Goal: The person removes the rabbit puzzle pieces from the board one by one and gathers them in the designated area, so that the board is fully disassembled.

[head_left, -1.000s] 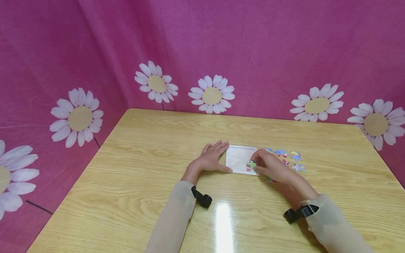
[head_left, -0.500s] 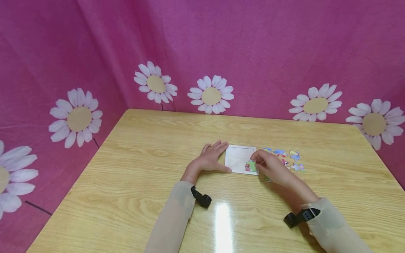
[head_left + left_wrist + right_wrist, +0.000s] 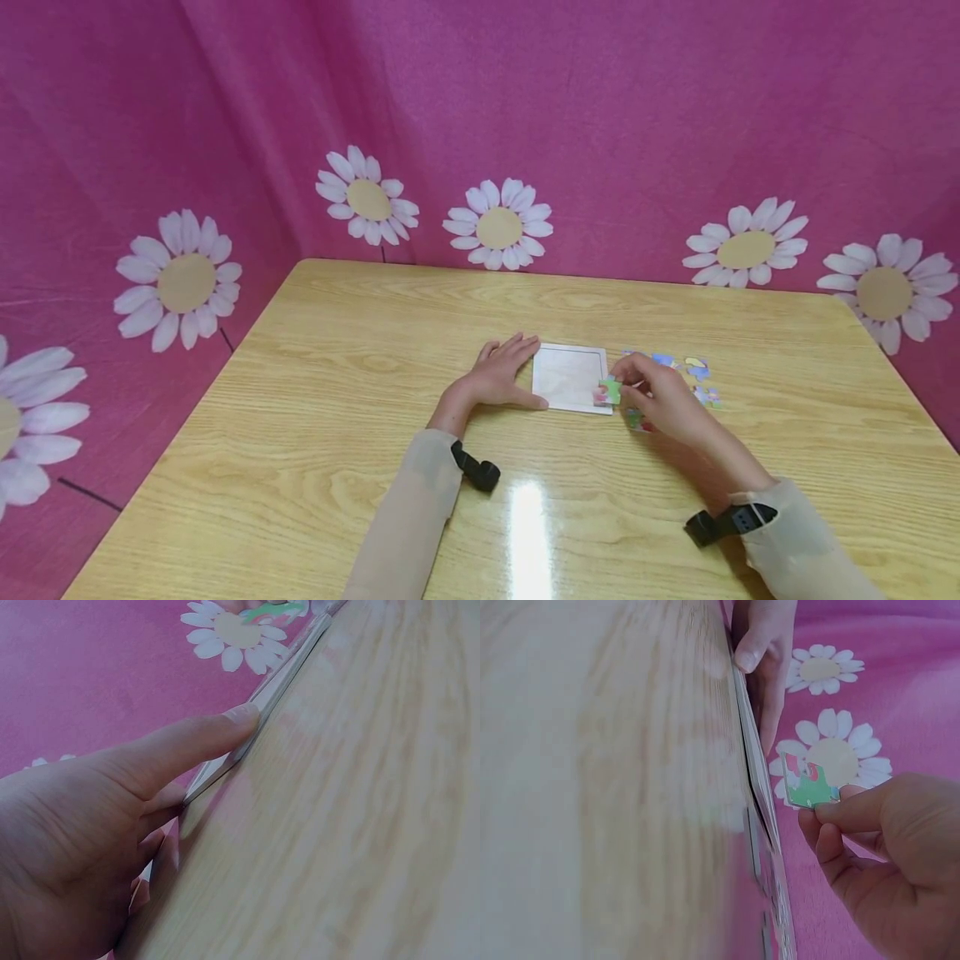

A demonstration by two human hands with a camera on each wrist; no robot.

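A white square puzzle tray (image 3: 566, 379) with a thin dark line inside its border lies on the wooden table. My left hand (image 3: 497, 377) rests along its left side, fingers straight at the far corner and thumb on the near corner; the left wrist view shows the thumb (image 3: 202, 742) on the tray's edge. My right hand (image 3: 667, 402) pinches a green and pink jigsaw piece (image 3: 610, 391) between thumb and fingertips. That piece overlaps the tray's right border in the head view, and in the right wrist view it stands above the tray's surface.
Several loose jigsaw pieces (image 3: 699, 368) lie to the right of the tray, some partly hidden behind my right hand. The wooden table (image 3: 360, 350) reaches back to a pink curtain (image 3: 600, 125) with white flowers. Black straps with cameras circle both wrists.
My right hand has drawn the jigsaw piece a little to the right, from over the tray's near right area to its right border. The left hand stays in place on the tray.
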